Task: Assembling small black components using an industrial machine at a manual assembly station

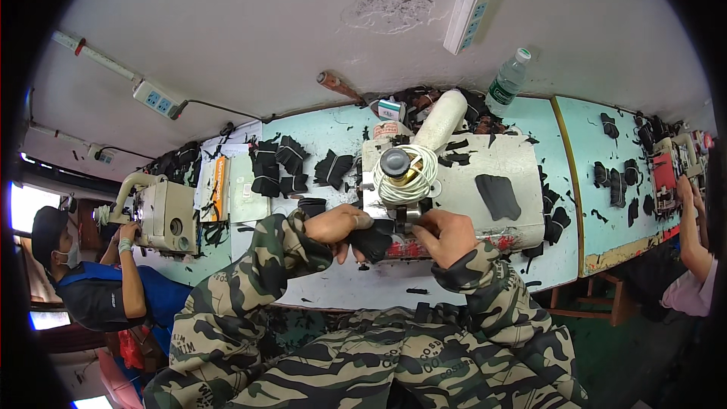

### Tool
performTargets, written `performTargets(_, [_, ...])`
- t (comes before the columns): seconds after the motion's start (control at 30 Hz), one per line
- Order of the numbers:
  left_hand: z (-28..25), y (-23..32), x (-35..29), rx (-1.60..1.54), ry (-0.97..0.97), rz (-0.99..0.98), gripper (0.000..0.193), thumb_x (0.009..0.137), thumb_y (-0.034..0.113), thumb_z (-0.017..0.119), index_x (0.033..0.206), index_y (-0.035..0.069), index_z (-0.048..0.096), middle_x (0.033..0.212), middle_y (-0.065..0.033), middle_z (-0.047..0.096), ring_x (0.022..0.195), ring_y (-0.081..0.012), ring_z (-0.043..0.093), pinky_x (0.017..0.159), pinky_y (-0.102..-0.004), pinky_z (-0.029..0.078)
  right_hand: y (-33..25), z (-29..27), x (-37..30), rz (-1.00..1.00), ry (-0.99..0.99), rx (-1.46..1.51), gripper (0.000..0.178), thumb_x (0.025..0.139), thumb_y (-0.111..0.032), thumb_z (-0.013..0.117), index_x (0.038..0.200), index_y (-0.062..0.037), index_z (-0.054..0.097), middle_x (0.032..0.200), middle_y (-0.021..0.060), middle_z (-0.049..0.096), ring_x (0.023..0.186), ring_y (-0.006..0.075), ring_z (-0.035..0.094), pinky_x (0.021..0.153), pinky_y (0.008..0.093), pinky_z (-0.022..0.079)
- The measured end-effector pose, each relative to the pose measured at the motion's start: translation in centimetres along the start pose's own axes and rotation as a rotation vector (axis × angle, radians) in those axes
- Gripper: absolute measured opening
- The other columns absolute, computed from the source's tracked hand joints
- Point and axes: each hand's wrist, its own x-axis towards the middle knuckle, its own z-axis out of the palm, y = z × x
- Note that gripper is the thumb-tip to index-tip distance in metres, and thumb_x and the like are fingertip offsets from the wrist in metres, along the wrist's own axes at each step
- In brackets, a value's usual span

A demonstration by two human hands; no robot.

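Note:
A whitish bench machine (447, 189) stands in front of me, with a dark round knob (395, 162) and a coil of pale cord (413, 185) on top. My left hand (338, 226) is closed round a stack of black cut pieces (372, 244) at the machine's front left. Close by on the other side, my right hand (448, 236) has its thumb and fingers drawn together beside the metal part (410, 216) under the coil. What lies between those fingertips is hidden. One flat black piece (498, 197) rests on the machine's top plate.
Bundles of black pieces (333, 169) lie left of the machine, others (556, 220) to its right. A plastic bottle (509, 82) and a wooden-handled tool (338, 85) are behind. Co-workers sit at a machine (163, 216) on the left and another (668, 174) on the right.

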Motion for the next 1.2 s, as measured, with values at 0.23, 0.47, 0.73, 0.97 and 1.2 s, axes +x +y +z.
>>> performTargets(0.23, [1.8,2.2,3.1,0.060,-0.155,0.041,0.034,0.096,0.031,0.040,0.100,0.003,0.059,0.070,-0.0090,0.066,0.041,-0.0127,0.057,0.033,-0.0193,0.039,1.4,-1.7,-0.5,-0.057,0.078,-0.166,0.017,0.075,-0.012,0.065,0.088,-0.0007,0.066,0.076,0.0156,0.065,0.070,0.0314,0.064,0.064,0.0361,0.050])
performTargets(0.47, [9.3,-2.6,1.0,0.369,-0.824,-0.039,0.037,0.099,0.034,0.038,0.110,0.001,0.052,0.080,-0.0125,0.063,0.045,-0.0141,0.058,0.042,-0.0230,0.047,2.9,-6.0,-1.6,-0.312,0.561,-0.591,0.017,0.070,-0.010,0.071,0.085,-0.0057,0.066,0.079,0.0080,0.061,0.071,0.0250,0.059,0.062,0.0351,0.046])
performTargets(0.73, [6.8,-1.0,0.3,-0.082,-0.210,0.141,0.037,0.099,0.031,0.036,0.113,0.000,0.050,0.080,-0.0121,0.066,0.048,-0.0183,0.063,0.037,-0.0214,0.045,2.3,0.0,-5.8,0.238,-0.244,0.612,0.022,0.084,-0.019,0.065,0.092,0.0016,0.066,0.067,0.0080,0.064,0.057,0.0113,0.061,0.053,0.0262,0.047])
performTargets(0.97, [2.7,-1.4,-0.1,-0.061,-0.090,0.060,0.036,0.097,0.031,0.039,0.112,0.000,0.051,0.079,-0.0158,0.066,0.047,-0.0209,0.063,0.034,-0.0224,0.044,0.3,0.6,-3.2,-0.107,-0.037,0.115,0.014,0.082,-0.014,0.064,0.086,-0.0002,0.067,0.067,0.0115,0.065,0.058,0.0173,0.064,0.054,0.0273,0.048])
performTargets(1.2, [1.7,-0.1,0.0,-0.039,0.093,0.024,0.029,0.097,0.022,0.037,0.105,0.000,0.054,0.073,-0.0129,0.065,0.042,-0.0163,0.059,0.031,-0.0210,0.040,-0.3,-1.2,-1.5,0.004,0.018,0.121,0.015,0.078,-0.017,0.065,0.082,-0.0023,0.065,0.075,0.0153,0.065,0.067,0.0318,0.064,0.060,0.0373,0.050])
